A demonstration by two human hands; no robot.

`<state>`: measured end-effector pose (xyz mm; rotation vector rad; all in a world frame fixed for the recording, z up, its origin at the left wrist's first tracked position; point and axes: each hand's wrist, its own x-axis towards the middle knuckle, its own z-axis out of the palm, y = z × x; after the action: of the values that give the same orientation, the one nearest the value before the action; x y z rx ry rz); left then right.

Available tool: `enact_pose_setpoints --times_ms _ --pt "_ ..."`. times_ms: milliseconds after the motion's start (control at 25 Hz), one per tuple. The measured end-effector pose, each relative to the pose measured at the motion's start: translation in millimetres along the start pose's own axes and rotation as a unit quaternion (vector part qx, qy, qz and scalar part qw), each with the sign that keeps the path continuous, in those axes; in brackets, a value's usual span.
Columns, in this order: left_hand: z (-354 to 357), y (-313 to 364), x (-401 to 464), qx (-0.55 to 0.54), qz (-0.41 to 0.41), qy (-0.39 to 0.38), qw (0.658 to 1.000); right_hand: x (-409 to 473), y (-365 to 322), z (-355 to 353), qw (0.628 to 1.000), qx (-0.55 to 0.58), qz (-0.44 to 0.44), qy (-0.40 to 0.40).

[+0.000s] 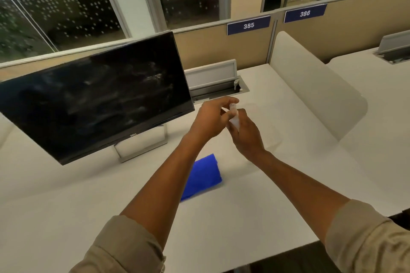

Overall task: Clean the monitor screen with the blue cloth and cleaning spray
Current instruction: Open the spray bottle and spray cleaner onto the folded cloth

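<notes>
fingers (240, 115) of the right hand (246, 137) curl closed around a small clear spray bottle (234, 117), gripping its lower body, while fingertips (230, 101) of the left hand (210, 119) pinch in at the bottle's top, thumb and forefinger nearly together on the cap end (whether they actually press the nozzle cannot be told, the bottle is pale and partly blurred). the bottle is translucent white, slim, tilted with its top leaning away from the person, and it sits just to the right of the monitor (97, 95), near the monitor's lower right corner and above the desk (66, 206).

the monitor's screen is black and switched off, streaked with whitish smears across its upper right and middle, tilted back on a silver stand (142, 146). the blue cloth (203, 176) lies folded on the desk, in front of the monitor's stand and to its right, partly hidden under the left forearm, apart from both hands.

both wrists are bent inward so the hands meet right of the monitor, palms facing each other. the bare forearms reach forward from the near edge of the desk, with khaki sleeves (128, 248) rolled up near the elbows.
</notes>
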<state>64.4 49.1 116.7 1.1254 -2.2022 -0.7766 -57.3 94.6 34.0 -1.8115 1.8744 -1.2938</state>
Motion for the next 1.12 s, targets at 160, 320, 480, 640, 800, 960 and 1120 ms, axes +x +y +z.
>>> enact_pose_setpoints --times_ms 160,320,480,640,800,960,1120 --pt "-36.6 -19.9 -26.0 0.063 -0.036 -0.025 0.997 -18.4 -30.8 31.9 0.998 0.041 -0.009 -0.043" --pt "-55.4 -44.4 -68.3 0.080 -0.072 -0.029 0.994 -48.9 -48.6 64.2 0.994 0.049 -0.012 -0.098" --pt "-56.6 -70.5 -114.3 0.073 -0.099 -0.015 0.992 -84.5 -56.8 91.9 0.991 0.043 -0.011 -0.126" --pt "-56.5 -90.4 -143.4 0.069 -0.122 -0.012 0.990 -110.6 -64.9 112.5 0.992 0.009 -0.005 -0.129" --pt "-56.7 -103.4 -162.7 0.078 -0.132 0.003 0.988 -127.5 -73.8 127.8 0.992 0.007 0.017 -0.126" --pt "-55.2 -109.1 -175.8 0.065 -0.130 0.034 0.989 -135.5 -76.4 131.8 0.992 0.003 -0.004 -0.124" --pt "-45.4 -107.7 -178.9 0.036 -0.143 0.059 0.987 -139.1 -74.4 125.3 0.993 -0.013 -0.031 -0.110"
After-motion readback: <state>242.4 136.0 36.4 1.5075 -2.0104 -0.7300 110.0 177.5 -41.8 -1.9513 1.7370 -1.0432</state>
